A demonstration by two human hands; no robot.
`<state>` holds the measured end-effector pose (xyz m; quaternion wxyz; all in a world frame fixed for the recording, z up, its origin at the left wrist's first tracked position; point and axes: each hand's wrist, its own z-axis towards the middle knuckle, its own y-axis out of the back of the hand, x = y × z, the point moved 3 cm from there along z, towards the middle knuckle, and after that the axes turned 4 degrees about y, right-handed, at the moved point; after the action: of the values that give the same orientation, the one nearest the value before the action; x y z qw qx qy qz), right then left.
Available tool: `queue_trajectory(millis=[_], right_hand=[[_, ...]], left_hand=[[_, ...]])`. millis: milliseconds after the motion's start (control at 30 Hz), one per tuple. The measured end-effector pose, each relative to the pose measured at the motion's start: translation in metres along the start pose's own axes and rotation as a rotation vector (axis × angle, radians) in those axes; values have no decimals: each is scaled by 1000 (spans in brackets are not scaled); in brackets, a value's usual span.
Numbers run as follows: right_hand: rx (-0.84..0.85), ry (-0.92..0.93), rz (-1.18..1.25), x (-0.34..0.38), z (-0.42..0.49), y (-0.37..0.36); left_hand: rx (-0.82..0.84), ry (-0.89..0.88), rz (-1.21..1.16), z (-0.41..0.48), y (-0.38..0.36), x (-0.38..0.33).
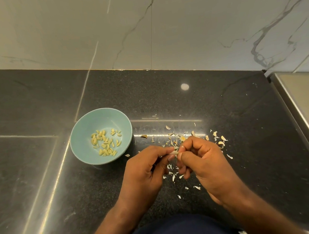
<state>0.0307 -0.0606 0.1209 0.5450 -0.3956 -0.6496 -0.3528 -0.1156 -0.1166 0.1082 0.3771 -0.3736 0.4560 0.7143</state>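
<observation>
My left hand (pixel 145 171) and my right hand (pixel 203 161) meet above the dark counter. Together they pinch a small pale garlic clove (pixel 174 152) between thumbs and fingertips. A light blue bowl (pixel 81 139) stands to the left of my hands, with several peeled yellowish cloves (pixel 105 142) in it. A few unpeeled cloves (pixel 220 139) lie on the counter just right of my right hand.
Papery skin scraps (pixel 173 174) litter the black granite counter (pixel 42 162) around and below my hands. A white marble wall (pixel 162 33) rises behind it. A steel rim (pixel 301 112) runs along the counter's right edge.
</observation>
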Motion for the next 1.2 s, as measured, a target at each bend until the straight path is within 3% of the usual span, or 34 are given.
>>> queue_trajectory(millis=[133, 267, 400, 567, 667, 833, 1033, 1200], right_hand=[[-48, 146, -248, 4, -3, 0], [-38, 337, -430, 9, -5, -2], [-73, 237, -237, 9, -2, 1], [-163, 124, 8, 7, 4, 13], [-204, 70, -139, -1, 7, 20], [-33, -73, -339, -8, 8, 17], [81, 110, -304, 4, -1, 7], [62, 15, -61, -2, 0, 3]], left_hand=[[38, -119, 268, 3, 3, 0], [143, -100, 384, 7, 5, -3], [182, 80, 228, 10, 9, 0], [138, 170, 94, 6, 7, 5], [117, 266, -93, 1, 4, 7], [92, 417, -273, -2, -1, 7], [118, 436, -315, -4, -4, 10], [122, 408, -355, -3, -1, 9]])
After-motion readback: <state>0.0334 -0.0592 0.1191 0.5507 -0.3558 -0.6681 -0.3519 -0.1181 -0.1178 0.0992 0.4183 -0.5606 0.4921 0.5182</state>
